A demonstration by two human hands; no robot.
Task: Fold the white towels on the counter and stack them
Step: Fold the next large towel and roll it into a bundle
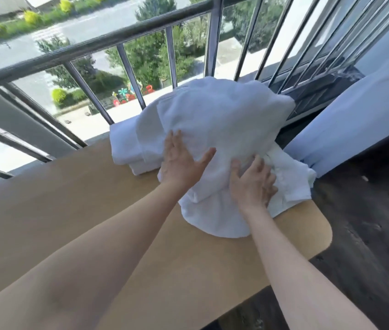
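Forearms: two bare forearms, the left (107, 234) and the right (283, 253), reach from the bottom edge across a tan counter (117, 222) toward a window.
Left hand: the left hand (181, 160) lies palm-down on a loose white towel (224, 120), fingers straight and spread, thumb out to the right, pressing the cloth.
Right hand: the right hand (253, 184), just beside the left, has its fingers bent and sunk into a bunched fold of the same towel, gripping it.
Loose towel: heaped and rumpled at the counter's far right end, its near edge spread on the tan top, its far side against the window sill.
Folded towels: a low stack of folded white towels (126, 148) sits on the counter just left of the heap, partly under it.
Backdrop: a metal railing (93, 46) bars the window, with a street and trees below.
Right side: a pale blue curtain (355, 120) hangs above a dark floor (367, 222).
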